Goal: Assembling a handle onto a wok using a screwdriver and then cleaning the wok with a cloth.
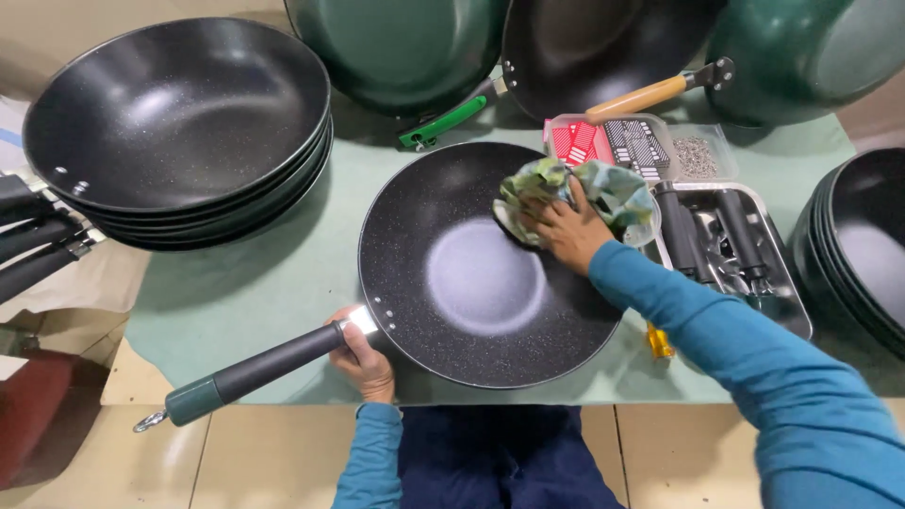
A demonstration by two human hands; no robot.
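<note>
Centre of frame, on green-covered counter (264, 283): black speckled non-stick wok (485, 273). Left hand (363, 358), grip closed around its dark handle (255, 369) near the rim. Right hand (566, 231) pressing crumpled green patterned cloth (575, 193) against inner upper-right wall.

Left hand (363, 356) was curled in tight near the body, fingers (341, 332) closed. Right arm stretched forward across, right hand (566, 231) pressed down, fingers bent.

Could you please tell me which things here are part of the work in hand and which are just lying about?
In use: black wok, its handle in the left hand; green cloth under the right hand.

Lying about: stacked woks, metal tray of handles, green pans.
</note>
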